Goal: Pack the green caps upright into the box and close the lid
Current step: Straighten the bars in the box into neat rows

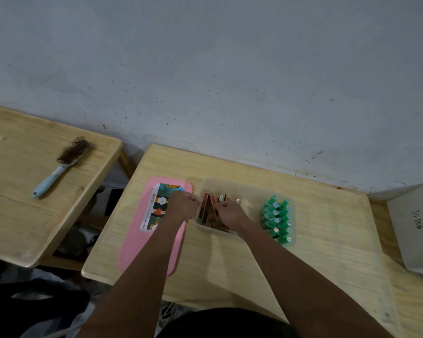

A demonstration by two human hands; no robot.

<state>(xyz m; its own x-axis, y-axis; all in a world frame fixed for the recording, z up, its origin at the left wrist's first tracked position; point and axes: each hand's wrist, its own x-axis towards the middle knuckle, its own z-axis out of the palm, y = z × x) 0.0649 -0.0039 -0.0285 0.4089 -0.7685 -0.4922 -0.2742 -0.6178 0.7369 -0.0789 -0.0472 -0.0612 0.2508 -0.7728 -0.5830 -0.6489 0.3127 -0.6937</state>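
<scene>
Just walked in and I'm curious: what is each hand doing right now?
Left hand: grips the box rim.
Right hand: pinches a packet inside the box.

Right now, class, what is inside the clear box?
The box holds green caps standing in two rows at its right end and red-brown packets on edge at its left. The right hand covers what lies beneath it.

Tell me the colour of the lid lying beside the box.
The lid is pink with a printed label; head view.
</scene>
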